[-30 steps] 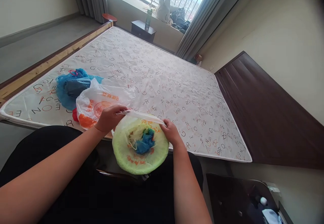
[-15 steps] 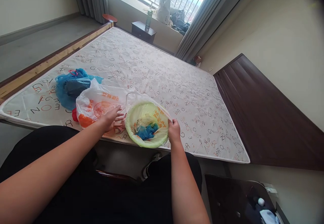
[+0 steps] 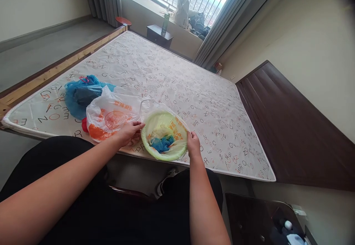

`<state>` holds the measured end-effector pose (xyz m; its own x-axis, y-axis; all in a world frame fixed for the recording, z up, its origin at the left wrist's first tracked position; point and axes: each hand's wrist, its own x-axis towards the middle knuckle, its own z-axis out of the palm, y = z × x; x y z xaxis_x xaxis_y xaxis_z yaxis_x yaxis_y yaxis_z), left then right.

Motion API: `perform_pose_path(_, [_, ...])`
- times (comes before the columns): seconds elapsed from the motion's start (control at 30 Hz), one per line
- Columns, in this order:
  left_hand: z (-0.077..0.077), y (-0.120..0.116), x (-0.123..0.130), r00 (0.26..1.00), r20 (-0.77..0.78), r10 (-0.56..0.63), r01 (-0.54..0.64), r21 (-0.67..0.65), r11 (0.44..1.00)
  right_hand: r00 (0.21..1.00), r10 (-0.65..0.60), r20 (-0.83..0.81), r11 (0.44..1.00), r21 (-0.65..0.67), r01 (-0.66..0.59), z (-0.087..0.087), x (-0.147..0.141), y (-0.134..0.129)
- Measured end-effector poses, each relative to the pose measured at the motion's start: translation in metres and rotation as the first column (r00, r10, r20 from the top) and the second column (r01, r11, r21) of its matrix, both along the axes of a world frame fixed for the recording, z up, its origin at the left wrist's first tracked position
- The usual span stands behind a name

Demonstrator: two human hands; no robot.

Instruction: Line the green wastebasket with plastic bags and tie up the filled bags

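A light green round bin (image 3: pixel 149 151) lined with a thin white plastic bag (image 3: pixel 177 128) stands at the mattress's front edge, its mouth tipped toward me. Crumpled blue plastic (image 3: pixel 161 144) lies inside it. At the right of the rim, my right hand (image 3: pixel 193 141) is closed on the liner bag's edge. My left hand (image 3: pixel 129 132) pinches the bag at the rim's left side, thumb and fingers together. Just left of the bin rests a white plastic bag with orange print (image 3: pixel 111 114); orange and red show through or beside it. Behind that sits a blue plastic bag (image 3: pixel 83 94) with something dark inside.
The letter-printed mattress (image 3: pixel 172 78) stretches ahead, with a wooden bed rail (image 3: pixel 63 62) on its left and a dark headboard (image 3: pixel 299 134) on its right. A nightstand (image 3: pixel 159 34) carries a green bottle (image 3: pixel 165 24). A dark table (image 3: pixel 249 219) stands at lower right.
My left hand, spread open beside the rim before, has moved right and closed on the bag at the rim. The right hand keeps its hold. The whole view has shifted slightly.
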<state>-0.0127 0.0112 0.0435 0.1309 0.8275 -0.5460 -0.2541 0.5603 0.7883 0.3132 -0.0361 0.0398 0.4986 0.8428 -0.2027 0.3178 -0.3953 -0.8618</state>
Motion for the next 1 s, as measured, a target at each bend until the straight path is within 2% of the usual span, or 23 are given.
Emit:
perform_pose_path(0.07, [-0.002, 0.002, -0.002, 0.983, -0.178, 0.051, -0.026, 0.139, 0.990, 0.999, 0.032, 0.038, 0.999, 0.007, -0.032, 0.000, 0.002, 0.000])
perform_pose_path(0.17, [0.000, 0.004, -0.009, 0.890, -0.404, 0.213, -0.067, 0.348, 0.935, 0.997, 0.060, 0.047, 0.998, 0.029, -0.061, 0.001, 0.004, -0.001])
perform_pose_path(0.23, [0.004, 0.006, -0.013, 0.857, -0.415, 0.306, -0.122, 0.414, 0.902, 0.999, 0.042, -0.017, 0.997, 0.060, -0.041, 0.003, 0.004, -0.001])
perform_pose_path(0.3, [0.007, 0.008, -0.015, 0.866, -0.352, 0.354, -0.183, 0.436, 0.881, 0.992, -0.013, -0.129, 0.998, 0.056, 0.020, 0.007, 0.003, -0.001])
perform_pose_path(0.4, [0.010, 0.008, -0.013, 0.916, -0.258, 0.306, -0.201, 0.365, 0.909, 0.945, -0.124, -0.303, 0.992, -0.010, 0.127, 0.012, 0.002, 0.000])
perform_pose_path(0.5, [0.013, 0.005, -0.008, 0.969, -0.217, 0.119, -0.072, 0.213, 0.974, 0.886, -0.178, -0.429, 0.982, -0.019, 0.188, 0.018, 0.001, 0.002])
perform_pose_path(0.57, [0.017, 0.002, -0.006, 0.976, -0.217, 0.004, 0.028, 0.145, 0.989, 0.851, -0.221, -0.476, 0.969, -0.004, 0.249, 0.022, -0.001, 0.002])
perform_pose_path(0.63, [0.022, -0.002, -0.006, 0.973, -0.225, -0.056, 0.084, 0.116, 0.990, 0.814, -0.274, -0.512, 0.947, 0.003, 0.321, 0.025, -0.001, 0.003])
perform_pose_path(0.77, [0.030, -0.007, -0.006, 0.981, -0.152, -0.122, 0.138, 0.097, 0.986, 0.755, -0.290, -0.588, 0.923, 0.038, 0.384, 0.026, 0.002, 0.005])
perform_pose_path(0.87, [0.026, -0.011, -0.003, 0.987, -0.093, -0.127, 0.132, 0.053, 0.990, 0.763, -0.266, -0.590, 0.913, 0.099, 0.395, 0.022, 0.004, 0.007])
perform_pose_path(1.0, [0.019, -0.025, 0.009, 0.987, -0.139, -0.084, 0.081, -0.032, 0.996, 0.777, -0.295, -0.556, 0.893, 0.129, 0.431, 0.012, 0.004, 0.005])
